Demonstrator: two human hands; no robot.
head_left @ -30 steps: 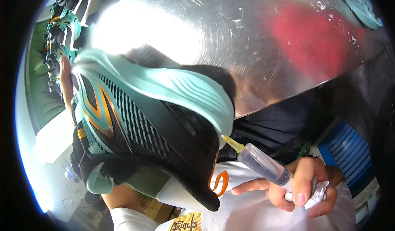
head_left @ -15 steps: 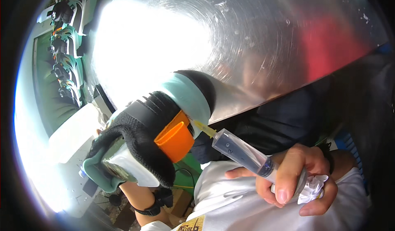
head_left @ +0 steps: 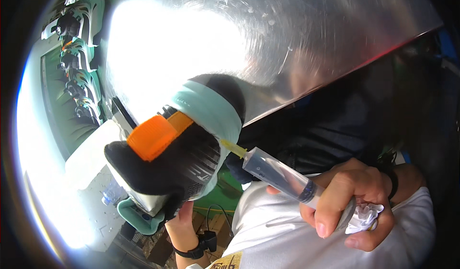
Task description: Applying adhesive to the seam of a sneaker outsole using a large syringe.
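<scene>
Shoe (head_left: 179, 159), one, seemingly against one syringe (head_left: 278, 173)

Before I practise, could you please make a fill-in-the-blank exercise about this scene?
The right hand holds a syringe whose tip is coloured ____.
The wad in this hand is coloured ____.
The fabric loop on the nearest shoe is coloured ____.
Other shoes line the picture's ____ side.

Missing words: yellow; white; orange; left

shoe (head_left: 184, 171): matt woven cloth | sole (head_left: 211, 105): smooth, satiny | heel tab (head_left: 152, 138): ribbed cloth | syringe (head_left: 274, 172): clear glossy plastic | table (head_left: 292, 44): shiny scratched metal | wad (head_left: 364, 217): crinkled, paper-like | shirt (head_left: 282, 235): smooth cloth
</scene>
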